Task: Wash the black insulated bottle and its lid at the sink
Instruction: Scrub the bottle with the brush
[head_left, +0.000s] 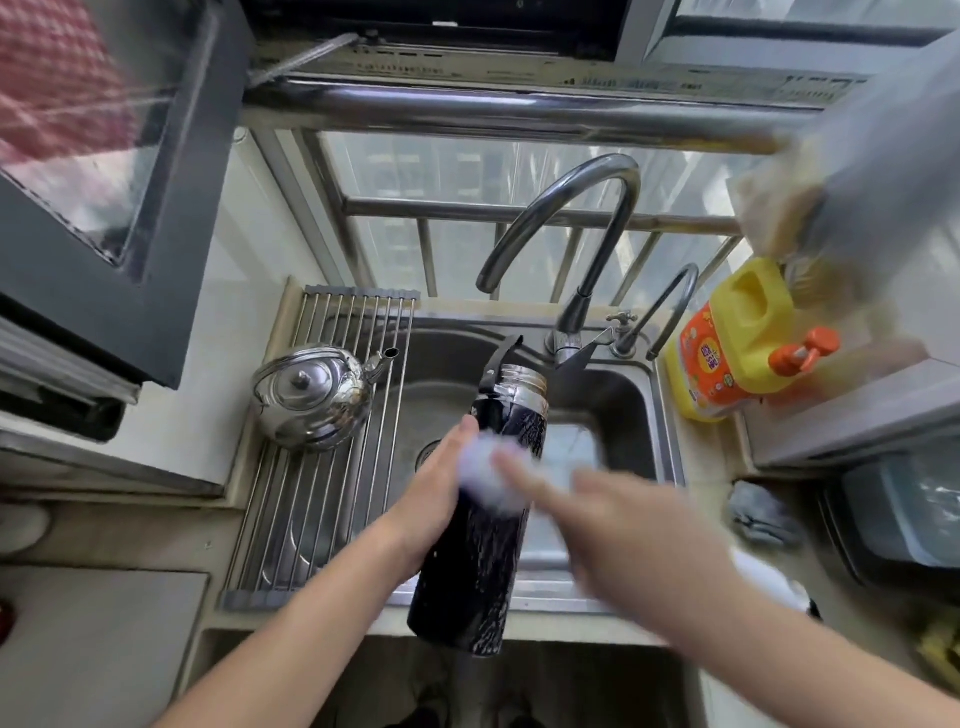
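Note:
The tall black insulated bottle (472, 561) tilts over the steel sink (631, 410), its silver threaded neck pointing away from me and a black strap at the rim. Wet streaks cover its side. My left hand (434, 499) wraps the bottle's left side at mid-height. My right hand (618, 525), blurred by motion, presses a pale foamy sponge (485, 473) against the upper part of the bottle. I cannot see the lid.
A curved faucet (582, 228) arches over the sink, with a smaller tap (670, 306) beside it. A steel kettle (311, 397) sits on the roll-up drying rack (332, 467) at left. A yellow detergent jug (732, 343) stands right; a grey cloth (761, 517) lies on the counter.

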